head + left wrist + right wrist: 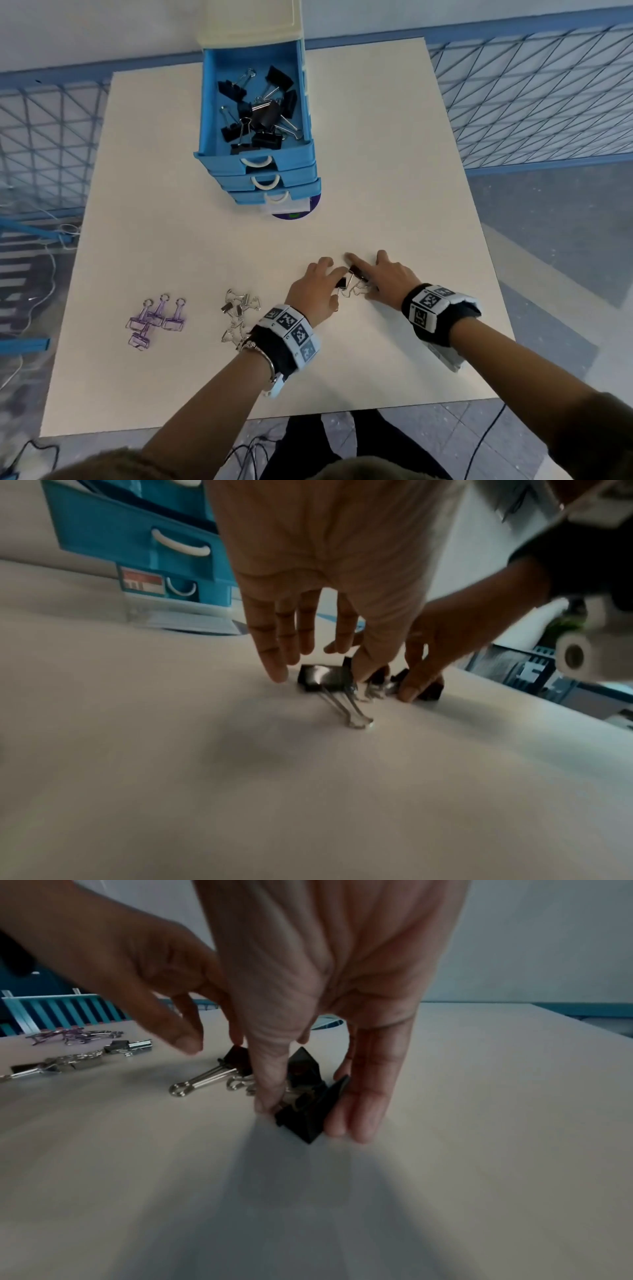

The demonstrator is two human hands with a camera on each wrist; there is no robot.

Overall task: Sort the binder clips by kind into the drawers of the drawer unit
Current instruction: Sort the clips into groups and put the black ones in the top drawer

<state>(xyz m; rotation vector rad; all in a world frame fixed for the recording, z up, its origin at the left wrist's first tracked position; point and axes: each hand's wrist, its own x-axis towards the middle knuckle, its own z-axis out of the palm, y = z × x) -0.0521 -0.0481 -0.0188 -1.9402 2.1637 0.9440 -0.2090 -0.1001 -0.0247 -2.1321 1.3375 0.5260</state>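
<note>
- Both hands are down on the pale beige tabletop [376, 154], meeting over a small cluster of black binder clips with silver wire handles [352, 279] near the front middle of the table.
- The right hand [390, 279] pinches one black clip [304, 1115] between thumb and two fingers, the clip resting on the table; its forefinger points out straight in the head view.
- The left hand [313, 291] has its fingers spread and pointing down; a fingertip [279, 673] sits just beside another black clip [323, 679] lying flat with its wire handles toward the camera. Whether the thumb actually pinches that clip is hard to tell, since the picture is blurred there.
- The blue plastic drawer unit with white handles [267, 171] stands at the far middle of the table; its top drawer [209, 113] is pulled out and holds a heap of black clips [260, 109].
- A loose pile of small silver metal clips [238, 315] lies just left of the left wrist.
- Four translucent purple clips [156, 320] lie further left, well apart from the hands.
</note>
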